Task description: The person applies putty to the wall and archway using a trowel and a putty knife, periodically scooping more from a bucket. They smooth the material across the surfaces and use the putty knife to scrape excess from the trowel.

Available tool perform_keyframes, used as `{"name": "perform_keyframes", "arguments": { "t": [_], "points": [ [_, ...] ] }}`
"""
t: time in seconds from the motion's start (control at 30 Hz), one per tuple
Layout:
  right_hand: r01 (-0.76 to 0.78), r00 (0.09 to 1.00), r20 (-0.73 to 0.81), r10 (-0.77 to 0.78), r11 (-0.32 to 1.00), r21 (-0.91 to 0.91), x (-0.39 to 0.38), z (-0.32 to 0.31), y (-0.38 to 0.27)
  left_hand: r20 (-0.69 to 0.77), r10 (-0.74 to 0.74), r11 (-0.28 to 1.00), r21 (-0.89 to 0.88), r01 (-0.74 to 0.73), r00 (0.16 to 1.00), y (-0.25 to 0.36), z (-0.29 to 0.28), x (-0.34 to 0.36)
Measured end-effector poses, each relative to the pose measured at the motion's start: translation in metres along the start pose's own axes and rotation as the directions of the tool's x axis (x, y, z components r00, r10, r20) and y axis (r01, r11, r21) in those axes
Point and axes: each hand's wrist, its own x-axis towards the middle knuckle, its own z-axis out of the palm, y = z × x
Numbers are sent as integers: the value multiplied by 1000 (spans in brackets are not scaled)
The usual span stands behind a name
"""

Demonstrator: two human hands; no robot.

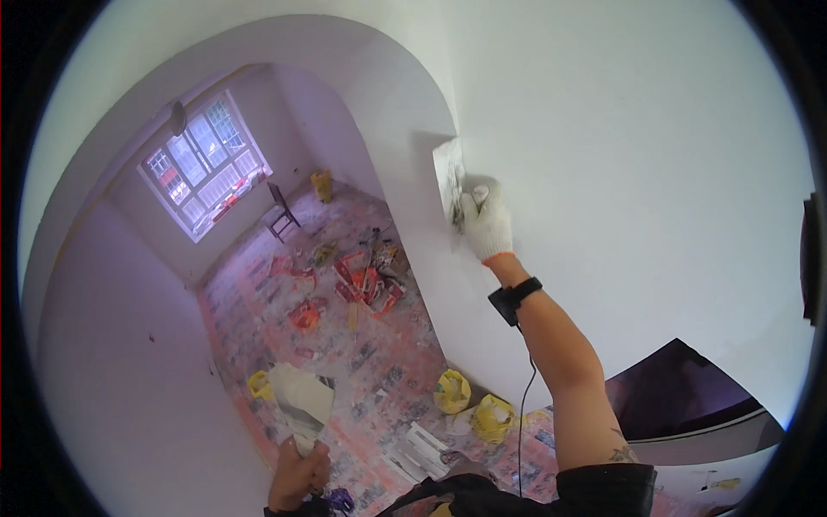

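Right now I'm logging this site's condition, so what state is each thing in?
Right hand: gloved, gripping a scraper
Scraper: held at the edge of the white arch
Left hand: bare, closed on a wide putty knife
Wide putty knife: held above the floor
Black wrist device: strapped on
Chair: upright
Floor: littered
Window: shut or ajar, unclear

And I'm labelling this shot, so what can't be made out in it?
All in the head view:
Right blade: how it is gripped, hidden by the gloved right hand.
Left blade: its handle's end, covered by the left hand.
Dark object: cut off by the fisheye rim.
Floor clutter: too small to identify piece by piece.
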Motion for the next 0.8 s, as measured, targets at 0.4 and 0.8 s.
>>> {"name": "perform_keyframes", "arguments": {
  "t": [0.4,0.8],
  "points": [
    [-48,998,48,48,999,17,-9,1,10,-28,73,996,53,-72,997,-4,2,4],
    [-56,991,121,53,998,20,-1,-21,-6,-76,46,999,8,-46,996,4,15,-2]
  ]
}}
